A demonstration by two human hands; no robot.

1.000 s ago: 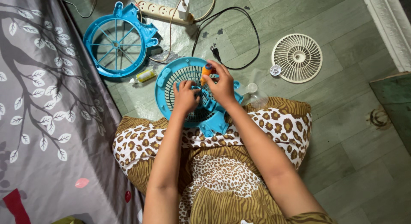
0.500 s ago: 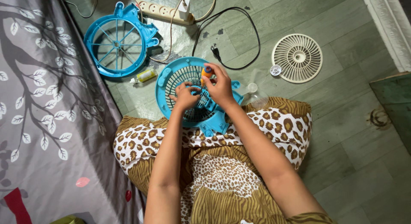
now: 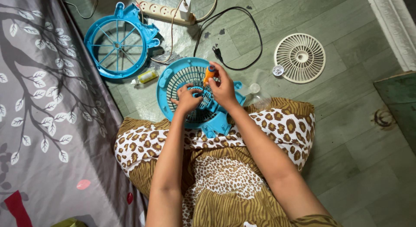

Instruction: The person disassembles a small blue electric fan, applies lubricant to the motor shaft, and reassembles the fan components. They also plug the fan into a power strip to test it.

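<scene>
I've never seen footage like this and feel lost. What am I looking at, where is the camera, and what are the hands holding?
The camera sits on a person's head and looks down at their lap and the floor. The left hand steadies a blue fan grille resting against their knees. The right hand holds a small orange-handled tool over it. On the floor lie a blue fan frame, a white grille, a power strip, a black cord and a small yellow tube.
</scene>
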